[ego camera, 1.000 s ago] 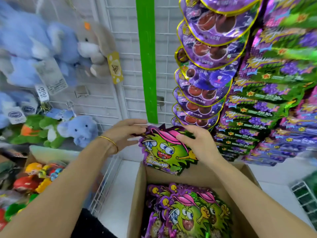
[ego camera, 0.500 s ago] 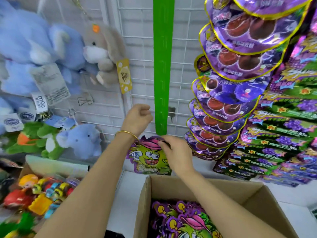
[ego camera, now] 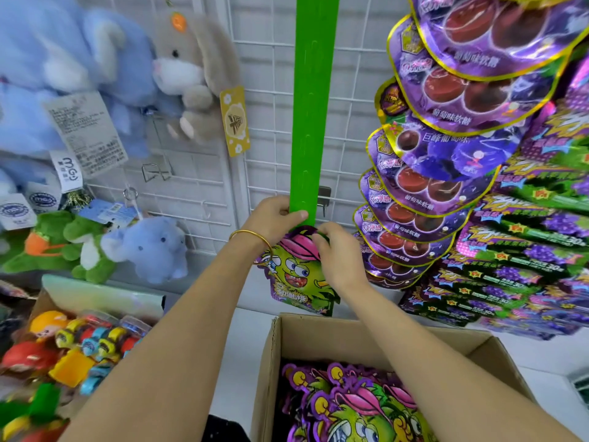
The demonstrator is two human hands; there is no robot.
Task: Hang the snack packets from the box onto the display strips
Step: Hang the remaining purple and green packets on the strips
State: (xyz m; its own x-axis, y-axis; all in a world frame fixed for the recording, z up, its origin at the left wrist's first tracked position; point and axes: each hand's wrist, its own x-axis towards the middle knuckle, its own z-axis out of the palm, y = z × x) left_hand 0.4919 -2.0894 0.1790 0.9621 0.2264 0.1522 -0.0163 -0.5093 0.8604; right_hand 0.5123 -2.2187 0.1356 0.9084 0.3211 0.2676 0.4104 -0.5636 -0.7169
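Observation:
A bare green display strip (ego camera: 310,116) hangs down the white wire grid. My left hand (ego camera: 275,218) pinches the strip's bottom end, thumb across its front. My right hand (ego camera: 338,256) grips the top of a green and purple monster snack packet (ego camera: 298,275) and holds it against the strip's lower end. The packet hangs upright below both hands. An open cardboard box (ego camera: 322,339) below holds several more of the same packets (ego camera: 353,406).
Full strips of purple grape candy packets (ego camera: 446,148) and green-purple packets (ego camera: 526,250) hang close on the right. Plush toys (ego camera: 95,74) hang on the grid to the left. A bin of colourful toys (ego camera: 79,346) sits at lower left. Empty metal hooks (ego camera: 156,173) jut from the grid.
Both hands rose from above the box to the strip's bottom end. My left hand let go of the packet and took the strip; my right hand carried the packet up against it.

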